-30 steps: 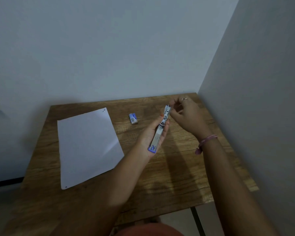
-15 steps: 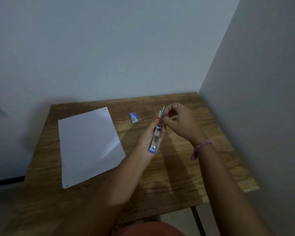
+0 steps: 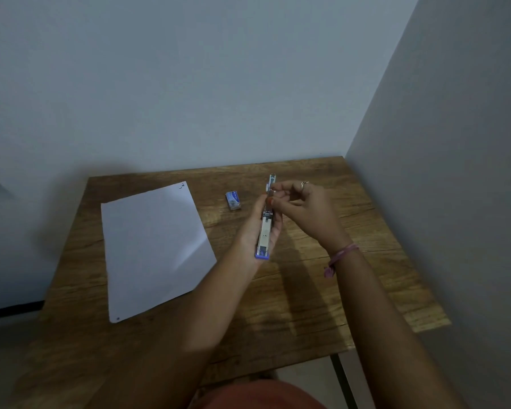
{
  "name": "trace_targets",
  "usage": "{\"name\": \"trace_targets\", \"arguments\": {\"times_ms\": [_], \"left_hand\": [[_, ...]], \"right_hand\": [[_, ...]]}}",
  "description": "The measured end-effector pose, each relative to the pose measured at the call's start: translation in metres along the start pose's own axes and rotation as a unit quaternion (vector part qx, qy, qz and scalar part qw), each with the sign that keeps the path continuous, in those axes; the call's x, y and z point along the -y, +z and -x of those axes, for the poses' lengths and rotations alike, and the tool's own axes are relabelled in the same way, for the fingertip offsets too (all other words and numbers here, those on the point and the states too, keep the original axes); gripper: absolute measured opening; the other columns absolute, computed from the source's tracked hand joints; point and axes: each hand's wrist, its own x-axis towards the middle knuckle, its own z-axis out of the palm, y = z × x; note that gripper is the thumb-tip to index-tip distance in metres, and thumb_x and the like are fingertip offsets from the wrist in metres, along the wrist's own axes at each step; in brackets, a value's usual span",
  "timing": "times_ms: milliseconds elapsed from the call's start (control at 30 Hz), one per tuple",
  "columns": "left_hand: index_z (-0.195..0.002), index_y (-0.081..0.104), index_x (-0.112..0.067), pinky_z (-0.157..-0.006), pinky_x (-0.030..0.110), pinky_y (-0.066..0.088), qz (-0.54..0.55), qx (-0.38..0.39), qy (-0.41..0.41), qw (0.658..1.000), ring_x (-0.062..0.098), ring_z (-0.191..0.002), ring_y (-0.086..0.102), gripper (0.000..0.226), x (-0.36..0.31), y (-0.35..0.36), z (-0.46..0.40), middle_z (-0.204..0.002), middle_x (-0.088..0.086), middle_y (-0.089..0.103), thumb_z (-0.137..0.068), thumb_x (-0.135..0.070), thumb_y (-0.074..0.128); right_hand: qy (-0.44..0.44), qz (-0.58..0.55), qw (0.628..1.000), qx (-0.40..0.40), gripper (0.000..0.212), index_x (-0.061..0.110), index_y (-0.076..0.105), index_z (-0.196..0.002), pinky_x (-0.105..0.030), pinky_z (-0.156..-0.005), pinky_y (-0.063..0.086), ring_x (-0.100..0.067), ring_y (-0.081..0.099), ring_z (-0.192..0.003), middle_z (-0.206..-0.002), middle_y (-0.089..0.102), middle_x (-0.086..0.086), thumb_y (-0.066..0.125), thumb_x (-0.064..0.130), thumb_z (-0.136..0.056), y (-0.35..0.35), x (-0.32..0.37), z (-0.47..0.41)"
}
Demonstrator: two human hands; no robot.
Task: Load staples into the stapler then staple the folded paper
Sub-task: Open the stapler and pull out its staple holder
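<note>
My left hand [image 3: 255, 231] holds a silver stapler [image 3: 264, 234] with a blue end cap, opened out long and pointing away from me above the table. My right hand [image 3: 304, 211] has its fingertips pinched against the stapler's upper part near the hinge; whether a strip of staples sits between them is too small to tell. A small blue staple box [image 3: 233, 200] lies on the table just left of the hands. The white paper [image 3: 152, 249] lies flat on the left half of the table, apart from both hands.
The wooden table [image 3: 307, 290] stands in a corner, with a wall behind it and another wall close along its right edge. A pink band is around my right wrist, a ring on one finger. The table's front edge is near my body.
My right hand came down from the stapler's far tip to its middle and pinches there. The stapler has turned more upright in my left hand.
</note>
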Motion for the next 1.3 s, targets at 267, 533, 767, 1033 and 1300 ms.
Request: {"name": "trace_targets", "arguments": {"times_ms": [267, 533, 767, 1033, 1300], "left_hand": [[-0.125, 0.057, 0.003, -0.057, 0.017, 0.057, 0.005, -0.046, 0.018, 0.999, 0.014, -0.086, 0.067, 0.041, -0.001, -0.001, -0.003, -0.128, 0.019, 0.061, -0.089, -0.017, 0.064], [-0.089, 0.067, -0.004, -0.052, 0.021, 0.054, -0.093, -0.104, 0.064, 0.988, 0.014, -0.066, 0.072, 0.022, 0.000, -0.003, -0.001, -0.074, 0.009, 0.074, -0.081, -0.024, 0.073], [-0.083, 0.066, -0.006, -0.057, 0.023, 0.054, -0.142, -0.150, 0.085, 0.975, 0.015, -0.064, 0.073, 0.022, 0.005, -0.003, -0.004, -0.068, 0.007, 0.074, -0.081, -0.026, 0.074], [-0.099, 0.065, 0.002, -0.057, 0.024, 0.057, -0.044, -0.062, 0.018, 0.997, 0.018, -0.070, 0.073, 0.023, 0.002, 0.000, -0.005, -0.090, 0.017, 0.073, -0.084, -0.015, 0.069], [-0.095, 0.067, -0.002, -0.056, 0.024, 0.058, -0.031, -0.018, -0.006, 0.999, 0.017, -0.066, 0.073, 0.016, 0.001, 0.008, -0.008, -0.079, 0.013, 0.074, -0.090, -0.016, 0.062]], "right_hand": [[-0.006, 0.016, 1.000, -0.009, 0.010, 0.011, 0.071, -0.093, -0.011, -0.068, 0.049, 0.004, 0.061, -0.070, -0.079, 0.068, 0.004, 0.070, 0.015, -0.084, 0.007, -0.001, 0.001], [-0.025, 0.056, 0.998, -0.018, 0.011, 0.013, 0.069, -0.092, -0.006, -0.068, 0.046, 0.009, 0.059, -0.068, -0.076, 0.065, 0.007, 0.069, 0.007, -0.083, 0.008, -0.005, 0.002], [-0.013, 0.082, 0.996, -0.025, 0.013, 0.015, 0.069, -0.087, -0.017, -0.069, 0.055, -0.010, 0.068, -0.073, -0.079, 0.072, -0.001, 0.075, 0.008, -0.077, 0.007, -0.004, 0.004], [0.015, 0.111, 0.993, -0.038, 0.021, 0.025, 0.065, -0.083, -0.006, -0.065, 0.046, 0.001, 0.063, -0.072, -0.075, 0.065, 0.013, 0.075, 0.007, -0.077, 0.000, 0.003, 0.000], [0.000, 0.163, 0.987, -0.017, 0.015, 0.015, 0.073, -0.099, 0.000, -0.067, 0.039, -0.006, 0.063, -0.082, -0.089, 0.071, 0.005, 0.065, 0.020, -0.088, 0.001, 0.009, -0.004]]}}
